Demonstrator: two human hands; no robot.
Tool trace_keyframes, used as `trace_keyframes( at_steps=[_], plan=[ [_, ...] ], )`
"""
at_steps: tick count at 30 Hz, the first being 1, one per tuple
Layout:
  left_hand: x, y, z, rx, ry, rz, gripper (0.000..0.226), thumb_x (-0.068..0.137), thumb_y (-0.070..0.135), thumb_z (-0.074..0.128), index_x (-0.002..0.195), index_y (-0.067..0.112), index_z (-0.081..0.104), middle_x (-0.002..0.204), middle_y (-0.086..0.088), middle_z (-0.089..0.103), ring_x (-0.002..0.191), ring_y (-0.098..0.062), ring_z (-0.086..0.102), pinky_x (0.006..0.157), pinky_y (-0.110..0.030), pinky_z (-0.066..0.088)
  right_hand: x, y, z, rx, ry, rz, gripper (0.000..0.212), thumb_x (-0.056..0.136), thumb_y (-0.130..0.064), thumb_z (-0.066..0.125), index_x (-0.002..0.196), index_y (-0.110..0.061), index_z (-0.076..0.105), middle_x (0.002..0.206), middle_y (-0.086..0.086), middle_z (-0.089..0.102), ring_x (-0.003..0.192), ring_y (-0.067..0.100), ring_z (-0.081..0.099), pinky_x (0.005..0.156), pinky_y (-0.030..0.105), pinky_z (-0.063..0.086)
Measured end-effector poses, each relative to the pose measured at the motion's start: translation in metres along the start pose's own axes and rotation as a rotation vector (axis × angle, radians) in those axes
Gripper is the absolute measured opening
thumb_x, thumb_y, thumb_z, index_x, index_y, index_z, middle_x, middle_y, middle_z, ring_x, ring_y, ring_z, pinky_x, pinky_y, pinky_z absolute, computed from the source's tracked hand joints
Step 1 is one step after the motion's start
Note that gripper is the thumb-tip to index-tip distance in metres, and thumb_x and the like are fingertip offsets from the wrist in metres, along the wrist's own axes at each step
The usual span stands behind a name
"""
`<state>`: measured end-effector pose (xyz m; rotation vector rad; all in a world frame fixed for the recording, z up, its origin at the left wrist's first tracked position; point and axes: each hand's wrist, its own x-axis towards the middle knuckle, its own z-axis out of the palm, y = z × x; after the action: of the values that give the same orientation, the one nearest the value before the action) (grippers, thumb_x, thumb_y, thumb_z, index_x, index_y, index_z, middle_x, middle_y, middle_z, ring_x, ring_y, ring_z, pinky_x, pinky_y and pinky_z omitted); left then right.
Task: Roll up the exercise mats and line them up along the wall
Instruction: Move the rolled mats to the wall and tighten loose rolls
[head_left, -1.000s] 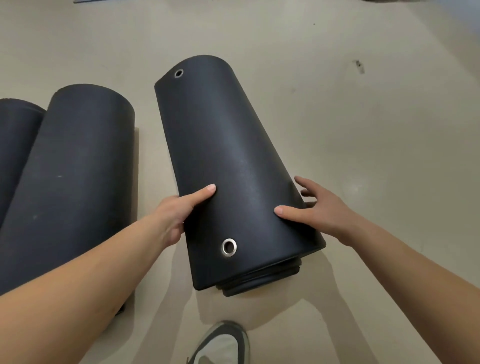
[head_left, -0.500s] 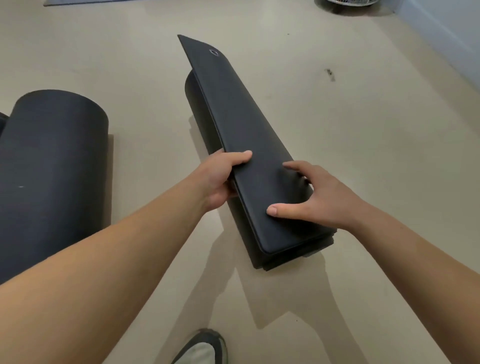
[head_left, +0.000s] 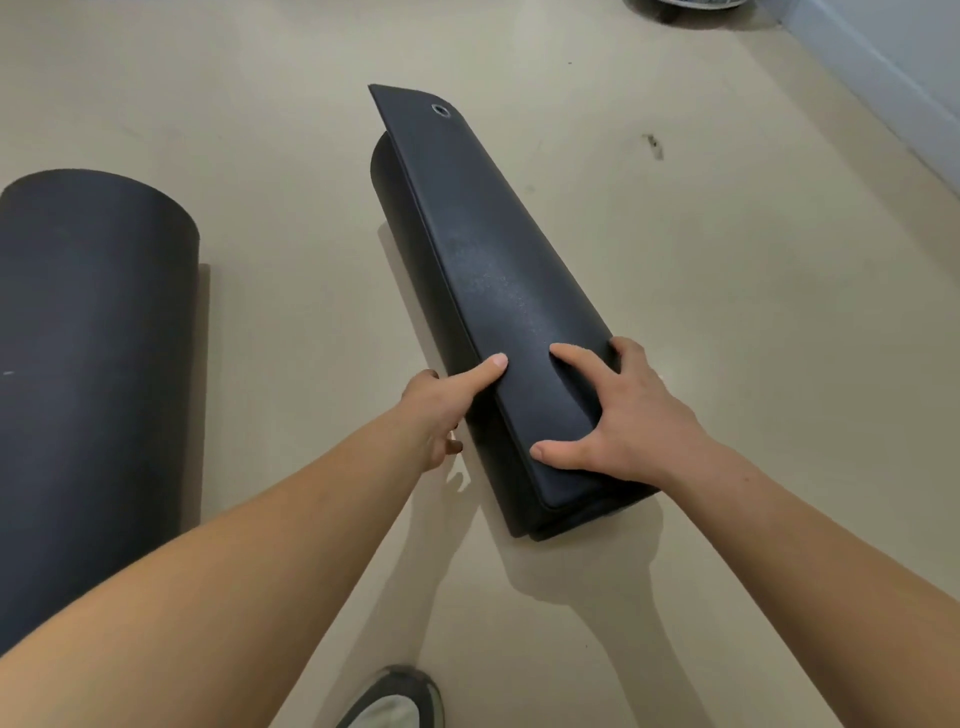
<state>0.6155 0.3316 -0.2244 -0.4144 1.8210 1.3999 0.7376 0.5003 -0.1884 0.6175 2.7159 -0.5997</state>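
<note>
Right hand (head_left: 623, 415), fingers spread, presses the black rolled foam exercise mat (head_left: 483, 249) lying centre-floor as the left hand (head_left: 436, 410) pinches its loose edge, a second black rolled mat (head_left: 93, 322) at 9 o'clock.

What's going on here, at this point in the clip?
A person is handling a dark rolled mat that lies on the floor. The left hand grips its near end from the side, thumb on the outer flap. The right hand presses on top with fingers spread. A second rolled mat lies apart to the left. The wall is off to the right, away from both mats.
</note>
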Motion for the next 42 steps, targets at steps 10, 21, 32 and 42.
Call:
trace_keyframes(
  at_steps=[10, 21, 32, 42],
  plan=[
    [0.017, 0.010, 0.024, -0.025, -0.121, 0.025, 0.098, 0.054, 0.057, 0.100, 0.135, 0.020, 0.058, 0.122, 0.000, 0.070, 0.105, -0.025, 0.066, 0.073, -0.040, 0.052, -0.004, 0.032, -0.004, 0.332, -0.049, 0.060, 0.110, 0.055, -0.081, 0.082, 0.143, -0.077, 0.017, 0.153, -0.013, 0.018, 0.127, 0.016, 0.052, 0.111, 0.040, 0.047],
    [-0.014, 0.075, 0.074, 1.553, -0.092, 0.836, 0.124, 0.055, 0.068, 0.090, 0.155, 0.032, 0.027, 0.136, -0.008, 0.050, 0.121, -0.034, 0.053, 0.105, -0.052, 0.045, -0.045, 0.059, 0.001, 0.266, 0.091, 0.128, 0.044, 0.090, -0.047, 0.076, 0.130, -0.041, 0.061, 0.113, -0.019, 0.062, 0.107, 0.011, 0.064, 0.092, 0.036, 0.056],
    [-0.004, -0.017, 0.045, 1.884, 0.017, 1.477, 0.114, 0.067, 0.027, 0.094, 0.156, 0.026, 0.023, 0.158, -0.028, 0.026, 0.148, -0.048, 0.021, 0.122, -0.063, 0.024, -0.040, 0.073, -0.007, -0.608, 0.046, 0.090, 0.168, 0.045, -0.090, 0.076, 0.146, -0.036, -0.047, 0.162, 0.021, -0.036, 0.153, 0.044, -0.027, 0.122, 0.067, -0.005],
    [-0.036, 0.026, 0.053, 1.729, -0.061, 1.074, 0.115, 0.084, 0.071, 0.070, 0.166, 0.029, 0.000, 0.173, -0.010, 0.006, 0.161, -0.035, 0.001, 0.128, -0.059, 0.009, -0.073, 0.049, 0.011, -0.562, 0.071, 0.084, 0.140, 0.069, -0.084, 0.067, 0.155, -0.036, -0.034, 0.166, 0.024, -0.016, 0.156, 0.045, -0.010, 0.122, 0.066, 0.005]
  ],
)
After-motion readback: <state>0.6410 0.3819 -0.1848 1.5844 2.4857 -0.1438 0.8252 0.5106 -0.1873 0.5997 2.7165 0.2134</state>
